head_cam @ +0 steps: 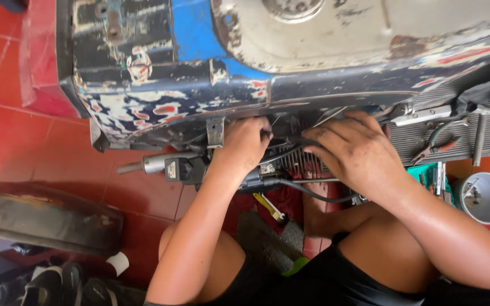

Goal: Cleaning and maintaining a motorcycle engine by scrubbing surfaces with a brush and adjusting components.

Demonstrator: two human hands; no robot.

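While both hands work under the scooter body [199, 85], left hand [245, 144] grip fisted, contents hidden, right hand [353, 150] half-open over black cable [307, 190].

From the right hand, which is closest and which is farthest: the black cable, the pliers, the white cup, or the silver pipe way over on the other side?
Seen from the head camera, starting at the right hand:
1. Black cable: just under the hand, by the fingers.
2. Pliers: on the ribbed footboard, to the hand's right.
3. White cup: lower right, on the floor.
4. Silver pipe: far left, beyond the left hand.
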